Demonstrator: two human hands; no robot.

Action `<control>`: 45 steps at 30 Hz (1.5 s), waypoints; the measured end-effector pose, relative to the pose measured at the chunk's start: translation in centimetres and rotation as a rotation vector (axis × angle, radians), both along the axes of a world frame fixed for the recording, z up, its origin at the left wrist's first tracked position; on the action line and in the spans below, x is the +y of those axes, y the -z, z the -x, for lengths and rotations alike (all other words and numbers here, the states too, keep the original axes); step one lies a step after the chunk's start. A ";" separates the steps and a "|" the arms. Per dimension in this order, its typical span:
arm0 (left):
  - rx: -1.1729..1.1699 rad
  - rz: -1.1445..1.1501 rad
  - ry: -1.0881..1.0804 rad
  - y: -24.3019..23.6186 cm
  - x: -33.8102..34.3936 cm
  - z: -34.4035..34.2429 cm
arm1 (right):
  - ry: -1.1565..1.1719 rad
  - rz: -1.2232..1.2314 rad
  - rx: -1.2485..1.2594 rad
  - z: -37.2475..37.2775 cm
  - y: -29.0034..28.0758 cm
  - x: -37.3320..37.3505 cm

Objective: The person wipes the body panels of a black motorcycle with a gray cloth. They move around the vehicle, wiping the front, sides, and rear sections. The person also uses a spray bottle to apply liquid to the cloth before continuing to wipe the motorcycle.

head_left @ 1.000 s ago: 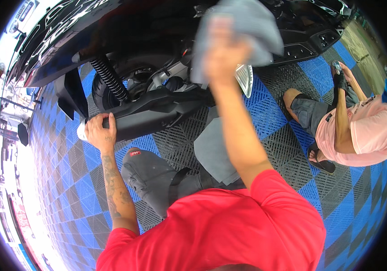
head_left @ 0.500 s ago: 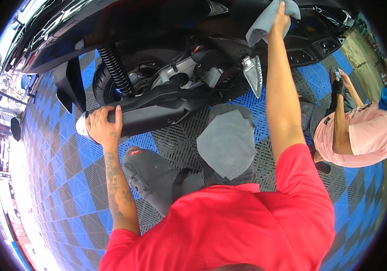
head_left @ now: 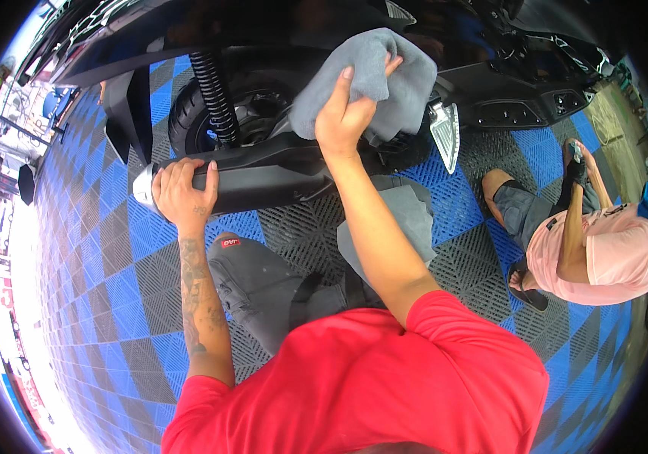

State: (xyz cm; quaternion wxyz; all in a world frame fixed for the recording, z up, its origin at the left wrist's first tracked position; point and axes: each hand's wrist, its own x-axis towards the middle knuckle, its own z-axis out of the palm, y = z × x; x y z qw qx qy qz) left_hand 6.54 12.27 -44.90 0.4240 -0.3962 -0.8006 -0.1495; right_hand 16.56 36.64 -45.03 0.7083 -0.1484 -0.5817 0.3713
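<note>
Holding the grey cloth: same head view for all of this, and it's the right hand doing it, thumb up the near side, a fingertip poking out, the other fingers lost in the folds.
Grey cloth: bunched up just beyond the right half of the muffler; honestly can't tell if it's touching the bike.
Left hand: planted on the muffler's left end, fingers laid over the top close together, thumb sticking out to the side, nothing pinched.
Muffler: long black thing, my landmark here, with a silver end cap at its left end.
Coil spring: black, runs down toward the muffler from its far side.
Rear tire: behind the muffler, partly hidden.
Silver footrest: past the muffler's right end.
Second grey cloth: near side of the muffler, draped by the wearer's right knee, partly behind the forearm.
Co-worker: pink shirt, well off to the muffler's right.
</note>
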 end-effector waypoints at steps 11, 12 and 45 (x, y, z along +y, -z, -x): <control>0.107 0.040 -0.027 4.7 -3.3 4.5 | -1.819 1.086 0.437 -0.4 -7.2 -11.9; 0.107 0.013 -0.008 4.2 -3.2 3.9 | -1.929 1.274 0.360 -1.2 -6.5 -11.5; -1.272 0.196 0.821 10.5 5.2 -17.3 | -2.104 0.845 -0.063 -16.9 -3.4 -4.8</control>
